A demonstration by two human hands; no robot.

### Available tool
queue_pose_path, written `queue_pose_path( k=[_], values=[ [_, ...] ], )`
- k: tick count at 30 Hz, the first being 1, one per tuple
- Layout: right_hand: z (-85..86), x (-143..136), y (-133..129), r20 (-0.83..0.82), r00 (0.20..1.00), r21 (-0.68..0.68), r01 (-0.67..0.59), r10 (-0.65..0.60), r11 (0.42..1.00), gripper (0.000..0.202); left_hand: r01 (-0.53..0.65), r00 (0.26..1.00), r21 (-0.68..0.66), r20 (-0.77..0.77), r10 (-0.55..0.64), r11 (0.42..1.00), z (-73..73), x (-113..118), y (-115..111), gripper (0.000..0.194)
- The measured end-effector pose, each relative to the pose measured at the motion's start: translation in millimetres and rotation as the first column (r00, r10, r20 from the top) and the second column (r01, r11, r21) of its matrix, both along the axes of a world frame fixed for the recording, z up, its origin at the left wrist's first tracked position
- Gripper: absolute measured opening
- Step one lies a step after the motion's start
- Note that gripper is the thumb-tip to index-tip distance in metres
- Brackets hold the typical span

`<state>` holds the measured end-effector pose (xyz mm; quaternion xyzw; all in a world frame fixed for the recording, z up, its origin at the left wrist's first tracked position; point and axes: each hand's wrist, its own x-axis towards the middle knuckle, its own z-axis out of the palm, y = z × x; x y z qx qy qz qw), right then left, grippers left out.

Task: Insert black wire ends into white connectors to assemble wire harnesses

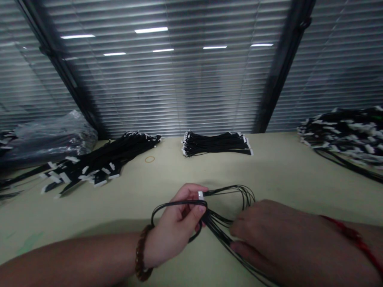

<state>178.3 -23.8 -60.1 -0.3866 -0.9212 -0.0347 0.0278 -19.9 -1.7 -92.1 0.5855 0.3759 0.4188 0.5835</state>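
My left hand (176, 227) pinches a bundle of thin black wires (220, 229) between thumb and fingers. A white connector (200, 195) shows at its fingertips, with wires looping from it to the right. One loop of wire bends back over the left wrist side. My right hand (263, 235) is closed around the same wires further right, its fingertips partly hidden behind the back of the hand. Some strands run on below it toward the bottom edge.
On the pale table (134, 191), a pile of black cables with white connectors (116, 153) lies left, beside a clear plastic bag (56, 133). A neat cable bundle (217, 142) sits at the back, a rubber band (150, 159) nearby. Right stands a larger cable heap (347, 133). Window blinds (179, 79) rise behind.
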Motion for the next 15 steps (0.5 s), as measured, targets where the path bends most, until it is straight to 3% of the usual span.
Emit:
queue_pose_path(
  k=[4, 10, 13, 15],
  values=[
    [3.1, -15.4, 12.7, -0.154, 0.988, -0.089, -0.047, 0.033, 0.995, 0.019, 0.024, 0.999, 0.024, 0.021, -0.025, 0.999, -0.1, 0.0, -0.7, 0.029],
    [2.0, -15.2, 16.6, -0.153, 0.987, -0.111, -0.071, 0.053, 0.991, 0.025, 0.022, 1.0, 0.021, 0.019, -0.022, 1.0, -2.3, 0.5, 0.8, 0.029],
    [12.2, -13.4, 16.9, -0.202, 0.979, -0.141, -0.016, -0.013, 0.99, 0.019, 0.028, 0.999, 0.011, 0.024, -0.028, 1.0, -3.0, -0.1, 1.1, 0.029],
    [25.4, -7.4, 18.2, -0.24, 0.971, -0.063, -0.015, -0.001, 0.998, 0.016, 0.041, 0.999, 0.018, 0.033, -0.042, 0.999, -3.3, -0.6, 0.7, 0.03]
  ],
)
